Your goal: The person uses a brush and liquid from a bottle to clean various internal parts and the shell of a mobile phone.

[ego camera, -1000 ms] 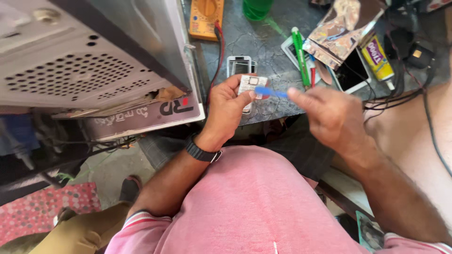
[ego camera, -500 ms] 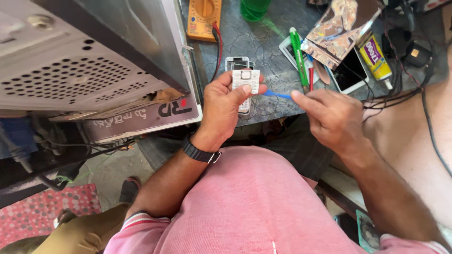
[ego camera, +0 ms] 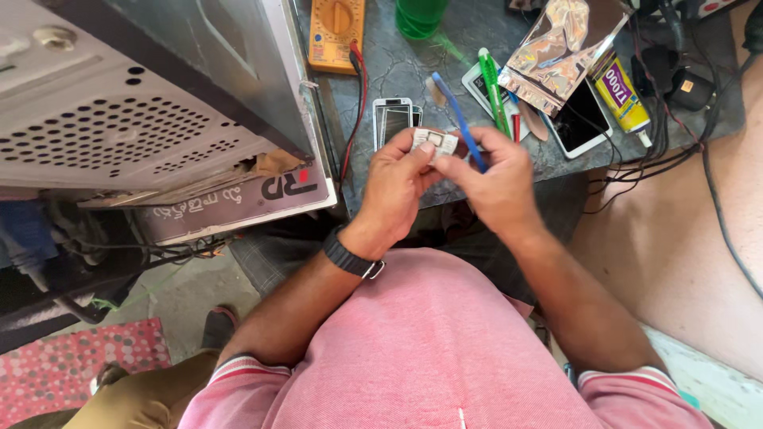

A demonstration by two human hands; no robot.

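Note:
My left hand (ego camera: pixel 397 187) pinches a small white phone part (ego camera: pixel 435 141) above the front edge of the dark marbled table (ego camera: pixel 397 71). My right hand (ego camera: pixel 493 179) also touches that part with its fingertips and grips a thin blue tool (ego camera: pixel 457 119), whose free end points up and away from me. A black watch sits on my left wrist (ego camera: pixel 350 256). Just behind the hands a white phone frame (ego camera: pixel 392 121) lies flat on the table.
A grey perforated metal case (ego camera: pixel 135 119) fills the left. On the table lie a yellow multimeter (ego camera: pixel 337 32), a green bottle (ego camera: pixel 421 14), green tools (ego camera: pixel 491 79), a foil pouch (ego camera: pixel 556 52), a glue tube (ego camera: pixel 621 95), a black phone (ego camera: pixel 584 119) and tangled cables (ego camera: pixel 675 119).
My right hand has moved in to meet my left on the white part. The blue tool has swung from lying sideways between the hands to pointing up and away.

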